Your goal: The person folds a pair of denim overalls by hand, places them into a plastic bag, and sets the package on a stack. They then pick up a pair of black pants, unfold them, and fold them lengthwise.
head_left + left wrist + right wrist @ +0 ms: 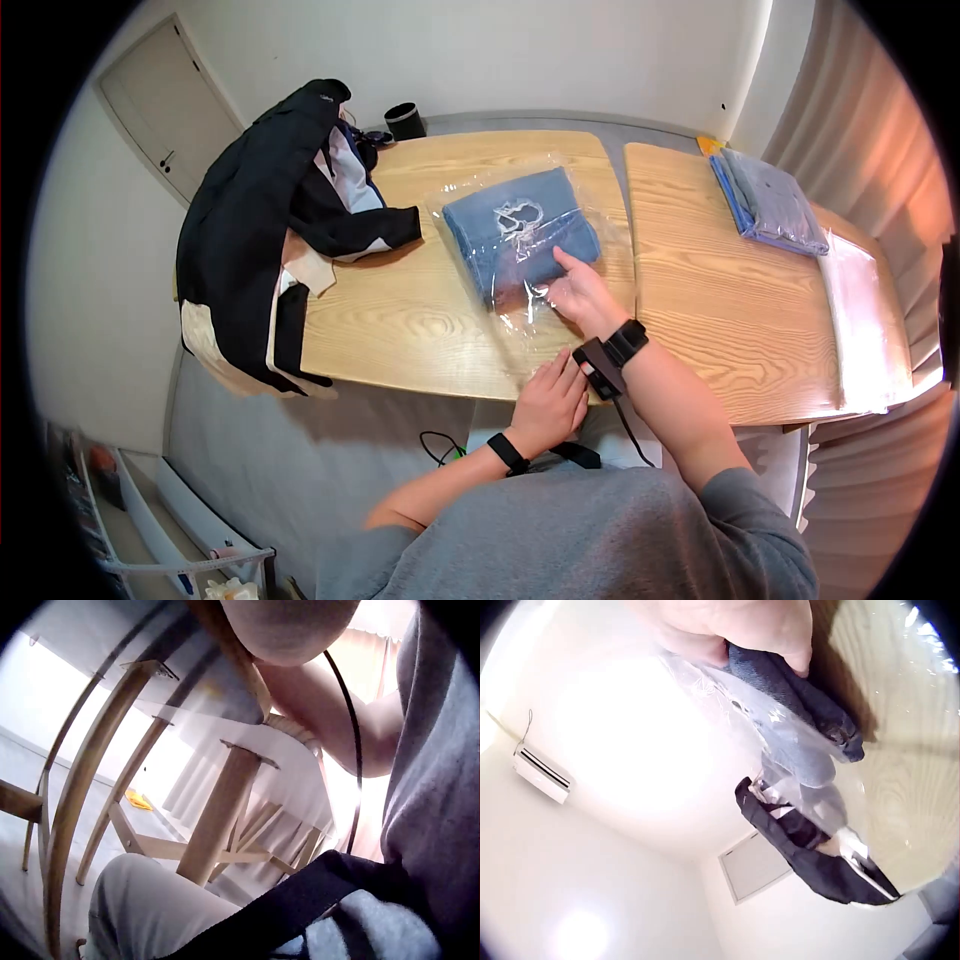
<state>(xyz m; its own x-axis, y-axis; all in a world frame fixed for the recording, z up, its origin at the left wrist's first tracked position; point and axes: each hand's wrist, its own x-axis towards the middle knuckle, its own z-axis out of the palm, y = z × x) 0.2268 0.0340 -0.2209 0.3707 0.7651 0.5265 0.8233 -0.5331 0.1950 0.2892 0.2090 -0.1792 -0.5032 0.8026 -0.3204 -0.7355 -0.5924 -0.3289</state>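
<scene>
Folded blue denim (pixel 520 225) lies inside a clear plastic bag (pixel 515 330) on the wooden table in the head view. My right hand (pixel 583 297) holds the near right part of the bag and denim, thumb on top. In the right wrist view the right hand (pixel 742 626) has its fingers round the denim (pixel 780 690) through the plastic. My left hand (pixel 548 405) rests at the table's front edge by the bag's near end, fingers extended and together. The left wrist view shows part of the left hand (pixel 292 626) at the top; its fingers are hidden there.
A black jacket (pixel 245 220) hangs over the table's left end. On the right table (pixel 710 310) lie packed folded clothes (pixel 770 200) and clear plastic sheets (pixel 860 320). A gap separates the two tabletops. A dark bin (pixel 405 121) stands behind.
</scene>
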